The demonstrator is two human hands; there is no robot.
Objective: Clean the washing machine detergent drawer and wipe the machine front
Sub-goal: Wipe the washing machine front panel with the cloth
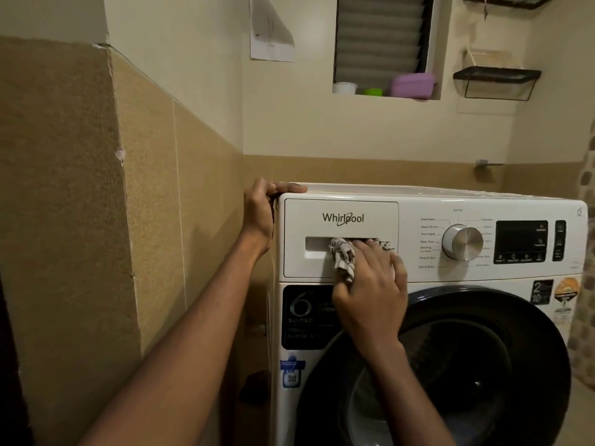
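A white front-loading washing machine [418, 272] stands against the tiled wall. Its detergent drawer [322, 220] sits closed at the top left of the front, with a recessed handle slot. My right hand [373, 284] presses a patterned cloth [343, 255] into the right part of that slot; my fingers hide most of the cloth. My left hand [260, 214] grips the machine's top left corner, thumb lying on the top edge.
A silver program dial [462, 242] and a dark display [521, 241] lie right of the drawer. The dark round door [483, 365] fills the lower front. A tiled wall [96, 220] stands close on the left. A window ledge above holds small containers [412, 85].
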